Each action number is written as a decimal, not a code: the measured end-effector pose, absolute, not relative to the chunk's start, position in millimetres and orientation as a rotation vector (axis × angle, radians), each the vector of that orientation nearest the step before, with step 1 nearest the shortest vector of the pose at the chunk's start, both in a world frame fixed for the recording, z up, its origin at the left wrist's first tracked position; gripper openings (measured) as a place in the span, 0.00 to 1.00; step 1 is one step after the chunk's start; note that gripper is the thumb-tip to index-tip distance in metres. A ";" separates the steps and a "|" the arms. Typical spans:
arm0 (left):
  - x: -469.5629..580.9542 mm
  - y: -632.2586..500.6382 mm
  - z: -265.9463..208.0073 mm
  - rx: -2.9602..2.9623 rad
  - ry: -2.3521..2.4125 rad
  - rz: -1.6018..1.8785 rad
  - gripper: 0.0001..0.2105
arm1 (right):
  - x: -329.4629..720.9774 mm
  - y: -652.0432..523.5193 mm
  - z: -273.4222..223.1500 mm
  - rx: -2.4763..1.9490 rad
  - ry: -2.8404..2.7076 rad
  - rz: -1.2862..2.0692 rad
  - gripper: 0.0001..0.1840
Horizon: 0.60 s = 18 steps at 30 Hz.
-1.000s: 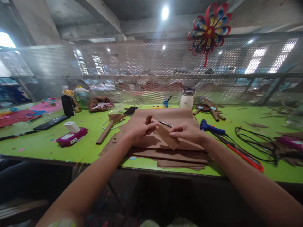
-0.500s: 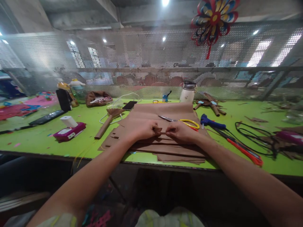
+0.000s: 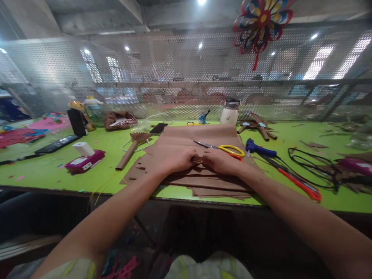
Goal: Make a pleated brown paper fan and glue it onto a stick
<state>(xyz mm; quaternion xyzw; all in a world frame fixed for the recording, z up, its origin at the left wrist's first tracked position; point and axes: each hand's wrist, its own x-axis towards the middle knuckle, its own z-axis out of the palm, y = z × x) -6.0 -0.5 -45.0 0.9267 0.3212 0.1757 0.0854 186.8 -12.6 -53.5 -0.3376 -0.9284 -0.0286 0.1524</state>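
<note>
Between my two hands is a small pleated piece of brown paper point(image 3: 197, 159). My left hand point(image 3: 183, 159) is closed on its left end, the fingers curled. My right hand point(image 3: 216, 161) pinches the other end, close to the left one. Both rest over a stack of brown paper sheets point(image 3: 200, 133). Just beyond my right hand lie scissors point(image 3: 232, 150) with yellow and red handles, blades pointing left. A pleated paper fan on a rolled paper tube point(image 3: 128, 155) lies to the left of the stack.
Right of the stack are a blue glue gun point(image 3: 260, 148), a red utility knife point(image 3: 302, 184) and a coiled black cable point(image 3: 308, 170). A purple power adapter point(image 3: 84, 161) sits at left. A white bottle point(image 3: 229, 112) and a phone point(image 3: 159, 128) stand or lie farther back.
My right hand has closed in on the left, and its fingers now lie against the pleated paper. More of the folds show between the hands. The tools have stayed put.
</note>
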 end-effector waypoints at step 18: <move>-20.5 -10.5 -35.5 2.779 0.993 0.339 0.04 | 193.1 -26.4 -47.5 -1.108 -2.791 -0.261 0.07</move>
